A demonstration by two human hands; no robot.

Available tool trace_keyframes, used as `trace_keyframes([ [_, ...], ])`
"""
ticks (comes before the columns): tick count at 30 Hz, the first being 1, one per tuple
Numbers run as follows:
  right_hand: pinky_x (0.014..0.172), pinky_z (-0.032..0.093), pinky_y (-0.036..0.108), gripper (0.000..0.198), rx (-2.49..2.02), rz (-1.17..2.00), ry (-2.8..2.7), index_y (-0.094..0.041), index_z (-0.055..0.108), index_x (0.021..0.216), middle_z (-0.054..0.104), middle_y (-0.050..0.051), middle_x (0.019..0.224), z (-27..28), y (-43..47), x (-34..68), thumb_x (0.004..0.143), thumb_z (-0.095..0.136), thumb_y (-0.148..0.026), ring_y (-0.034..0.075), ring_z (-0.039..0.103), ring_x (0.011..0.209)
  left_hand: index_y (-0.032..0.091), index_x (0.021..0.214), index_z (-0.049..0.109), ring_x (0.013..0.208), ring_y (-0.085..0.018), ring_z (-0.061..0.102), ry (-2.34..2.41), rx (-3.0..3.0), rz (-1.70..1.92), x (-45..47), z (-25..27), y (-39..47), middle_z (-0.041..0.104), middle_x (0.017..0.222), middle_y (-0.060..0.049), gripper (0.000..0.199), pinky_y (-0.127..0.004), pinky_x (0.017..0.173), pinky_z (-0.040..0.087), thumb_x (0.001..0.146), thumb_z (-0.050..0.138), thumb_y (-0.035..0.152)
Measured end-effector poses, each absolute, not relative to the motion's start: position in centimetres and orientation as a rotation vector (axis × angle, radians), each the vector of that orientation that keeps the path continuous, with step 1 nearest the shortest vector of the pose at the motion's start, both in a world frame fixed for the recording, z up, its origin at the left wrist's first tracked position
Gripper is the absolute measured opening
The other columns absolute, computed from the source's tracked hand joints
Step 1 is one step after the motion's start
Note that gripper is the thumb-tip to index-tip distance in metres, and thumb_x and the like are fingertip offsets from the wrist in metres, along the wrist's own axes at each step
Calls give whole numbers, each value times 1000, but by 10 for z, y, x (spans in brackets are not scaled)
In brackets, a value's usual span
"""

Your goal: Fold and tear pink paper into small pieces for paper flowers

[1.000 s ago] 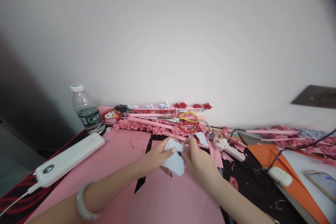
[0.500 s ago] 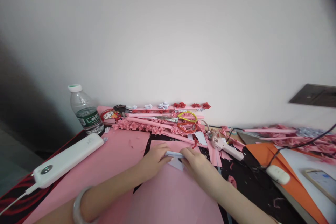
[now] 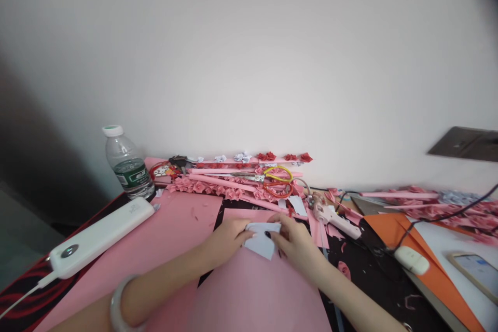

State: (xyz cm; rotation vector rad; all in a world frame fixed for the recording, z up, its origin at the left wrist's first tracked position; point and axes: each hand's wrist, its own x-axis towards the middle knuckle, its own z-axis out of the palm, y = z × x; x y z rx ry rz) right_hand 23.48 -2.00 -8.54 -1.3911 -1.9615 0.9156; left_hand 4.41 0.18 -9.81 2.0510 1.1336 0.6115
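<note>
A small piece of white paper (image 3: 260, 243) is held between my two hands, with a folded or rolled edge along its top. My left hand (image 3: 227, 241) pinches its left side between thumb and fingers. On the right edge, my right hand (image 3: 293, 238) grips it, thumb in front and fingers behind. Beneath the hands lies a large pink paper sheet (image 3: 260, 295). Just beyond them are scissors (image 3: 278, 180) with yellow and red handles, and pink paper sticks (image 3: 221, 181) with pink, white and red paper flowers (image 3: 266, 156).
A water bottle (image 3: 130, 166) and a long white device (image 3: 103, 236) with a cable stand at left. To the right lie a glue gun (image 3: 337, 220), a white mouse (image 3: 412, 259), orange paper (image 3: 424, 259), a phone (image 3: 476, 272) and more pink flower sticks (image 3: 412, 195). The wall rises behind.
The white paper has tilted, so more of its front face shows below the folded edge. My right thumb has come round onto its front.
</note>
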Motion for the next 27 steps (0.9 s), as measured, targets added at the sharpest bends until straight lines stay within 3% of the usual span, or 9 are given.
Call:
trace_keyframes([
  [3, 39, 29, 19, 12, -1358, 1134, -1841, -18, 49, 70, 43, -7, 44, -83, -13, 239, 79, 46, -25, 9, 41, 38, 15, 61, 52, 53, -12, 46, 1055, 1843, 611, 46, -94, 4, 49, 55, 2, 28, -23, 50, 32, 79, 48, 35],
  [6, 37, 25, 19, 14, -1295, 1199, -1796, -17, 49, 66, 40, -8, 42, -75, -7, 242, 76, 49, -26, 8, 36, 36, 13, 84, 60, 55, -11, 49, 893, 1653, 634, 49, -90, 7, 57, 66, 0, 25, -21, 51, 35, 78, 51, 36],
  [9, 36, 24, 18, 12, -1280, 1263, -1750, -17, 51, 70, 39, -9, 41, -67, -2, 245, 76, 50, -27, 6, 33, 34, 14, 101, 57, 54, -10, 50, 824, 1604, 618, 51, -86, 9, 61, 75, -3, 32, -20, 47, 37, 77, 53, 36],
  [17, 37, 29, 18, 13, -1322, 1260, -1859, -17, 48, 67, 44, -7, 42, -68, 7, 251, 74, 53, -27, 7, 41, 35, 13, 89, 56, 50, -10, 51, 910, 1691, 528, 49, -80, 11, 58, 65, 1, 21, -18, 44, 33, 76, 52, 28],
  [27, 38, 25, 17, 25, -1431, 1149, -1631, -14, 52, 72, 44, -5, 51, -25, 21, 317, 72, 58, -39, 4, 35, 41, 15, 97, 54, 46, -8, 44, 1008, 1700, 565, 29, -73, 28, 65, 71, -4, 32, -19, 46, 35, 78, 47, 40],
])
